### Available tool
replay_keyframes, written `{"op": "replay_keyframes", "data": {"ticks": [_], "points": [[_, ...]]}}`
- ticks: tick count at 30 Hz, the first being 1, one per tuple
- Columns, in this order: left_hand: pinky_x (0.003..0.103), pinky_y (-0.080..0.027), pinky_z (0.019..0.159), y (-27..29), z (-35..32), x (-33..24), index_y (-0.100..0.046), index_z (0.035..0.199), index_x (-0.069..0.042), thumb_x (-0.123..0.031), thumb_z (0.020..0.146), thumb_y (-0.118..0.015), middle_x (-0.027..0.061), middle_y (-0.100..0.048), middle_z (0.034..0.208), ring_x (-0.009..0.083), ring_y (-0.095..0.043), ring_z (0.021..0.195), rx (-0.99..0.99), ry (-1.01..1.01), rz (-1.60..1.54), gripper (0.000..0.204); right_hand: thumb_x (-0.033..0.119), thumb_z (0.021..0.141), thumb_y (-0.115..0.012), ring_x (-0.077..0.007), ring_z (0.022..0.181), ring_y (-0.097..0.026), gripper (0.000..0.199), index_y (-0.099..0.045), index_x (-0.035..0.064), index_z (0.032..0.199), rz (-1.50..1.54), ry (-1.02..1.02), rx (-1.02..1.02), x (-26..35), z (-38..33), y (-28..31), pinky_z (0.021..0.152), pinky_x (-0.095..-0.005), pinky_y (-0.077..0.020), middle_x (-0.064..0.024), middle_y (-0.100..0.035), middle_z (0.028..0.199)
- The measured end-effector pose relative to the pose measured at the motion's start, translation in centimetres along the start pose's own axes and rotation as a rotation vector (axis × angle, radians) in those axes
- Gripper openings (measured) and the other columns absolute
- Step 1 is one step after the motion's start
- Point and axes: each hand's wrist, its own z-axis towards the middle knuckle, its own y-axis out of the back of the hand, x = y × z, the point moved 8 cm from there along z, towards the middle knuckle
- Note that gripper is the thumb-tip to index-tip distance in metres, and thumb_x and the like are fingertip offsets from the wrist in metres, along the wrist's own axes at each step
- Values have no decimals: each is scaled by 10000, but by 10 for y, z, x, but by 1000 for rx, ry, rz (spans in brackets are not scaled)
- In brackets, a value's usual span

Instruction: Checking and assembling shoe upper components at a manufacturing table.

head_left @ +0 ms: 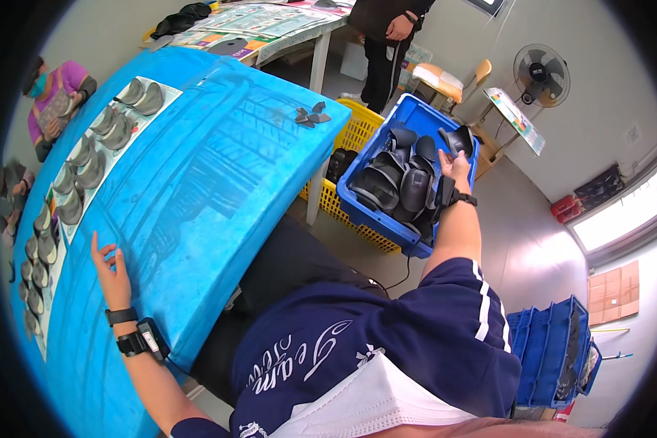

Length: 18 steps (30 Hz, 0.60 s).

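Observation:
My left hand [112,279] hovers over or rests on the blue covered table [197,241], fingers apart and holding nothing. Beyond it, a white strip [169,93] carries grey curved shoe uppers [89,174] in rows. On my right, my right hand [454,169] reaches over a blue crate [358,208] with its fingers spread. A black shoe upper [457,139] sits just past those fingertips, seemingly loose; whether they touch is unclear. More black shoe uppers [415,191] lie heaped in the crate below.
Small dark scraps [312,115] lie at the table's far corner. A yellow basket [358,128] stands under the blue crate. One person stands beyond the crate; another person [62,95] works across the table. A fan [542,75] and stacked blue crates [551,354] are at right.

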Motion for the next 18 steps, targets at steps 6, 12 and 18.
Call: {"op": "replay_keyframes", "data": {"ticks": [6, 12, 18], "points": [[278, -446, 707, -10, 0, -9, -273, 1364, -134, -88, 849, -527, 93, -527, 1006, 149, -525, 764, 17, -19, 35, 576, 261, 858, -531, -333, 926, -562, 420, -404, -3, 1159, -369, -441, 69, -74, -53, -11, 786, -443, -507, -207, -510, 1105], [276, -449, 710, -10, 3, -6, -290, 1350, -130, -99, 843, -538, 94, -539, 979, 151, -537, 774, 67, 57, 38, 566, 108, 861, -516, -139, 821, -573, 238, -556, 36, 1084, -716, -344, 655, -107, -186, -142, 751, -255, -475, -57, -603, 959], [291, -451, 682, 7, -7, 17, -472, 1212, -96, -138, 845, -543, 80, -583, 861, 175, -557, 756, 44, -24, 103, 376, 29, 835, -522, -156, 893, -558, 157, -580, -7, 977, -429, 1008, 929, 89, -392, -286, 816, -259, -420, -104, -598, 959]]}}
